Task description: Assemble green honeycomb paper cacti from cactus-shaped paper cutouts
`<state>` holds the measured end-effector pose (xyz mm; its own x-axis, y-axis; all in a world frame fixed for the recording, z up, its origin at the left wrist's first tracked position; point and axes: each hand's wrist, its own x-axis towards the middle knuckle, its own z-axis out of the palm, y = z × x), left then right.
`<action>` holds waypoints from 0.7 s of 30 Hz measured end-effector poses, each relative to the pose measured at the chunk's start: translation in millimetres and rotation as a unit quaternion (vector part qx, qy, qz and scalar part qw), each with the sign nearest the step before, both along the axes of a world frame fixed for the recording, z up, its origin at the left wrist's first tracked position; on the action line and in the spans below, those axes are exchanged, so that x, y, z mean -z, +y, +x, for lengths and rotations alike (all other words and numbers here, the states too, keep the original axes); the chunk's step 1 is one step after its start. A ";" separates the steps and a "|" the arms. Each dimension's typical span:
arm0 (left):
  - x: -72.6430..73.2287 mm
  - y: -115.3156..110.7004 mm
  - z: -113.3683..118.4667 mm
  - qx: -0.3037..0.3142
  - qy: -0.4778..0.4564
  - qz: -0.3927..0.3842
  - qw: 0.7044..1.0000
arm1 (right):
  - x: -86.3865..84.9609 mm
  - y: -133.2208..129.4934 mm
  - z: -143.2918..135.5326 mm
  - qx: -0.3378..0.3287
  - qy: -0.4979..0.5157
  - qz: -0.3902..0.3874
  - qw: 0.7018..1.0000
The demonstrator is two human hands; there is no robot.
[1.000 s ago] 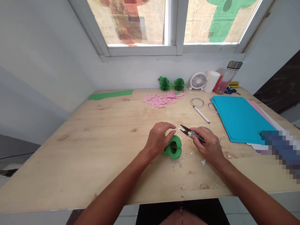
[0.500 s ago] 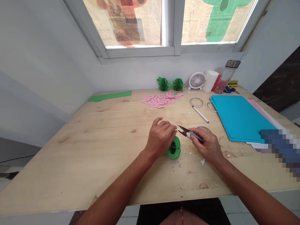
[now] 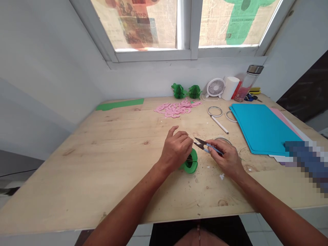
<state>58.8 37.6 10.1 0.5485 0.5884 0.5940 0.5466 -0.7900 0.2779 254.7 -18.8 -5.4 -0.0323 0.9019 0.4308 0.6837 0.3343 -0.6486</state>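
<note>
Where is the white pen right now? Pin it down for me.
In the head view the white pen lies on the wooden table, right of centre, between a tape ring and the blue paper stack, beyond the right hand.

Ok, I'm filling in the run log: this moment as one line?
left hand: on green paper piece | right hand: holds snips, blades open | surface: wooden table

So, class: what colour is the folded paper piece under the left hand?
Green paper piece, in the head view.
</note>
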 end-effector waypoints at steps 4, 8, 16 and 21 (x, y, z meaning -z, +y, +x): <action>2.2 1.8 -0.1 -0.006 -0.047 -0.046 0.998 | 1.7 0.8 1.7 0.001 0.004 -0.014 1.000; 4.1 2.8 -0.1 -0.013 -0.075 -0.089 0.993 | 2.1 0.8 2.3 -0.001 0.001 -0.015 1.000; 5.6 4.5 -9.4 -0.047 -0.154 -0.256 0.953 | 3.7 2.7 10.3 0.026 0.058 -0.047 0.997; 5.9 3.9 -14.3 -0.049 -0.190 -0.337 0.921 | 6.8 2.2 18.8 0.063 0.056 -0.044 0.995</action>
